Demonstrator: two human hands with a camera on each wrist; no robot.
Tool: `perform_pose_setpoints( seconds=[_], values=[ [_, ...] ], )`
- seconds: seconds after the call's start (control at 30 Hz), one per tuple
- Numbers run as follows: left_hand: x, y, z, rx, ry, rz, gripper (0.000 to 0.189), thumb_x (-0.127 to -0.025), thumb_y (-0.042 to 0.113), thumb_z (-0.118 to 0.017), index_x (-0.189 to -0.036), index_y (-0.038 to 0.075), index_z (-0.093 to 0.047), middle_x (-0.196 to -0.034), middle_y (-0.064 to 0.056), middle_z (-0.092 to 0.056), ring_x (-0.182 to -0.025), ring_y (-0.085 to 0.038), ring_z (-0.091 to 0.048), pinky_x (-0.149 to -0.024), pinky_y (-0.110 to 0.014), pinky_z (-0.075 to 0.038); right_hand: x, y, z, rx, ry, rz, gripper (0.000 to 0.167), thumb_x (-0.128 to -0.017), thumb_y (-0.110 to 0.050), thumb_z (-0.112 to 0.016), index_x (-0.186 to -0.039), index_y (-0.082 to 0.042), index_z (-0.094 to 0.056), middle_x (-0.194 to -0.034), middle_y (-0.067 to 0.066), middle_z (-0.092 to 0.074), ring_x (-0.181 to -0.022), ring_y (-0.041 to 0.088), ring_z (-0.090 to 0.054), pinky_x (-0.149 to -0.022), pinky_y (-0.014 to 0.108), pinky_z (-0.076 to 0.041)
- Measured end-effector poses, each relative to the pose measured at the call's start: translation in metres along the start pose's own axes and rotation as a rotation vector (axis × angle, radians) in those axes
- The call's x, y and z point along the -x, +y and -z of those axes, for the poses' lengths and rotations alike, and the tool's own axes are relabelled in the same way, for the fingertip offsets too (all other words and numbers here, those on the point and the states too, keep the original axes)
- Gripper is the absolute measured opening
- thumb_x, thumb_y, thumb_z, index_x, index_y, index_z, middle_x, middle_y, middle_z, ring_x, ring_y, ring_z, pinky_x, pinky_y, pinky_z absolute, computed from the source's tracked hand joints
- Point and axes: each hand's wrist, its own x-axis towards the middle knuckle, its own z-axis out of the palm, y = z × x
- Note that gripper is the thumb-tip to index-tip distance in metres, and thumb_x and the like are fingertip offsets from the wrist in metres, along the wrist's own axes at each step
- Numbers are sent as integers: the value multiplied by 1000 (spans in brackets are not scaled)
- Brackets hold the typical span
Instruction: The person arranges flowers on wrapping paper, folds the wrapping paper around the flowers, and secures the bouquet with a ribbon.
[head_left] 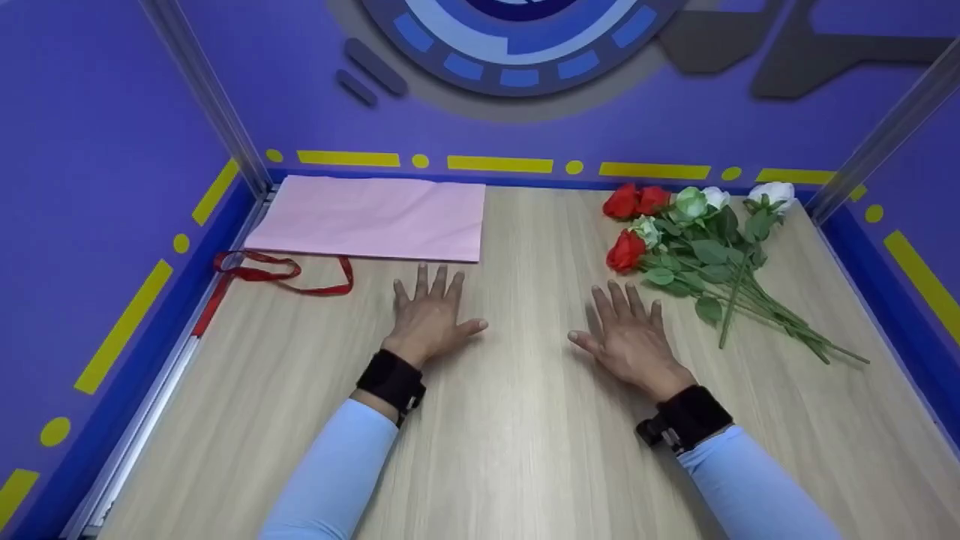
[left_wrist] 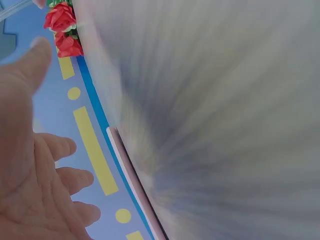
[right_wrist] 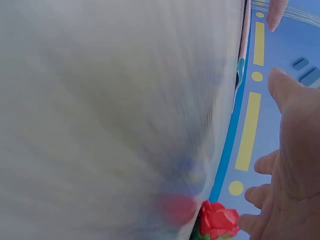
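Note:
My left hand (head_left: 427, 319), palm down with fingers spread, is over the wooden table just in front of a folded sheet of pink paper (head_left: 375, 217). Left of that hand lies a loosely looped red ribbon (head_left: 319, 289). My right hand (head_left: 630, 341) is likewise spread, palm down, holding nothing. Beside it, to the right, lies a bunch of flowers with red roses (head_left: 625, 251), white and pale green blooms, and long green stems (head_left: 795, 319). In the right wrist view a red rose (right_wrist: 219, 220) shows past the fingers. Both palms appear slightly above the tabletop.
Purple panels (head_left: 525, 142) with yellow marks stand behind and at both sides of the table (head_left: 517, 420). Metal posts (head_left: 217, 97) rise at the back corners. A black wrist strap (head_left: 391, 381) is on each forearm, above pale blue sleeves.

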Motion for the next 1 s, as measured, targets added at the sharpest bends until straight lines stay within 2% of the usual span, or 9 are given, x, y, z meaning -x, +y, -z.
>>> perform_pose_setpoints(
  seconds=[0.23,0.4,0.67,0.83,1.0],
  values=[
    [-31,-24,15,25,-38,77,88,-105,64,-49,-171,15,-18,-177,-17,-14,-163,-44,-1,-123,-77,-8,-3,2,0,-33,40,54,86,-104,-54,-61,-164,0,-32,-170,27,-28,-157,48,-25,-121,75,-20],
    [-48,-37,19,10,-55,95,84,-107,59,-47,-170,10,-19,-175,-20,-16,-163,-46,-5,-122,-78,-9,-3,4,-1,-38,56,80,81,-104,-47,-64,-160,4,-37,-166,30,-35,-153,50,-33,-121,72,-26],
    [-52,-39,13,23,-67,86,85,-107,59,-48,-169,7,-21,-175,-22,-16,-162,-47,-6,-122,-77,-7,-6,8,0,-52,50,79,76,-104,-42,-65,-157,7,-41,-162,32,-40,-151,51,-36,-121,67,-29],
    [-54,-37,9,-18,-128,86,83,-108,60,-46,-168,7,-24,-176,-20,-17,-163,-43,-7,-123,-76,-6,-8,9,1,-56,39,71,73,-105,-40,-65,-156,8,-43,-161,33,-40,-151,52,-36,-122,66,-29],
    [-52,-28,8,-32,-170,61,81,-108,59,-46,-168,8,-26,-175,-19,-20,-163,-41,-11,-124,-75,-8,-10,8,1,-53,47,77,71,-105,-39,-65,-154,9,-45,-160,33,-41,-150,52,-37,-122,65,-30]
  ],
)
